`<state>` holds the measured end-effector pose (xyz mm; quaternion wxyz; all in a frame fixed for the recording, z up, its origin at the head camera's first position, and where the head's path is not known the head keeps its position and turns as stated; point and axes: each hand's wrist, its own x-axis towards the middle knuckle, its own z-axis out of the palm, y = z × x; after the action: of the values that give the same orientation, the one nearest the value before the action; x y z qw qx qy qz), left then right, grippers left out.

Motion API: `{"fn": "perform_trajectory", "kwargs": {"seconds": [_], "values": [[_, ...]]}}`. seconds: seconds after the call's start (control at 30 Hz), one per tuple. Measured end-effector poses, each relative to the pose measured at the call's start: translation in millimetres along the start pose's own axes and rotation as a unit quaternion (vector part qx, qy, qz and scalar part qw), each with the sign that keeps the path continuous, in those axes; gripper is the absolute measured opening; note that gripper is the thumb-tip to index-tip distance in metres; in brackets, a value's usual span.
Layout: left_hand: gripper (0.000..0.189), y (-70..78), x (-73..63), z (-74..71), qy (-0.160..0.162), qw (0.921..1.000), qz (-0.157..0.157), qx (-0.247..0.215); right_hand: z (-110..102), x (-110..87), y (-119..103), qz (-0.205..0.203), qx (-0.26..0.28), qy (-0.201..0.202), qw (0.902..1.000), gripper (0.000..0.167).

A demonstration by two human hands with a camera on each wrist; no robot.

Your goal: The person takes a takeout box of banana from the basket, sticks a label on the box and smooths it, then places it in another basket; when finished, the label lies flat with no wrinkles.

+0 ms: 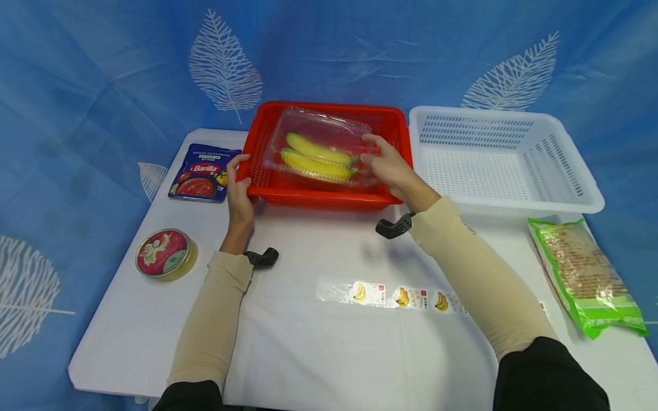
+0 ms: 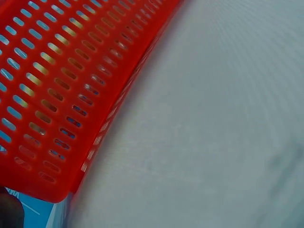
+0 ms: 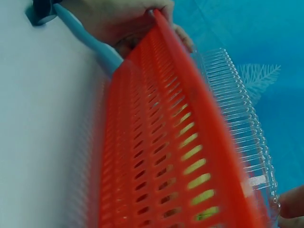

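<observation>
A red plastic basket (image 1: 329,200) stands at the back of the table. My left hand (image 1: 239,200) grips its left end, fingers at the rim; in the left wrist view only a dark bit of a finger (image 2: 10,209) shows beside the basket wall (image 2: 61,85). Inside the basket's outline is a clear plastic box (image 1: 329,121), tilted, with yellow bananas (image 1: 319,151) in it. My right hand (image 1: 388,165) pinches the right end of that box. In the right wrist view the box's ribbed edge (image 3: 237,109) stands out past the basket rim.
Right of the red basket stands a white basket (image 1: 493,171), with a green-edged bag (image 1: 586,274) before it. A blue Barilla pouch (image 1: 200,174) and a round tin (image 1: 165,254) lie at the left. A strip of banana labels (image 1: 403,297) lies in front, partly behind my right forearm.
</observation>
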<state>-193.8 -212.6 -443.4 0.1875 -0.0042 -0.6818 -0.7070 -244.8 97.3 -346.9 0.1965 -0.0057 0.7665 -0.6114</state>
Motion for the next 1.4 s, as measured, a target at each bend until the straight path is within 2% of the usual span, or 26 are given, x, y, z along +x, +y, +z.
{"fn": "perform_trajectory", "kwargs": {"seconds": [0.3,0.57,0.83,1.03,1.3,1.4], "values": [[0.054,2.7,-0.3,0.0,-0.007,0.9997,-0.009,-0.02,-10,-24.5,-20,-0.02,-0.036,-0.011,0.9991,0.057],[0.051,2.1,-0.8,3.3,-0.001,0.9998,-0.021,-0.007,-30,-55.7,-34,-0.022,-0.059,-0.037,0.9973,0.058],[0.052,2.8,-3.1,4.9,-0.003,0.9998,-0.02,-0.008,-52,-90.4,-41,-0.032,-0.079,-0.039,0.9956,0.058],[0.051,4.8,-4.2,1.5,0.009,0.9996,-0.026,-0.011,-59,-118.4,-33,-0.061,-0.086,-0.051,0.9932,0.056],[0.05,6.2,-6.5,4.3,0.003,0.9991,-0.015,-0.039,-66,-163.0,-9,-0.063,-0.096,-0.06,0.9915,0.057],[0.05,7.8,-5.9,5.5,0.003,0.999,-0.022,-0.038,-70,-179.7,2,-0.073,-0.101,-0.063,0.9902,0.058]]}}
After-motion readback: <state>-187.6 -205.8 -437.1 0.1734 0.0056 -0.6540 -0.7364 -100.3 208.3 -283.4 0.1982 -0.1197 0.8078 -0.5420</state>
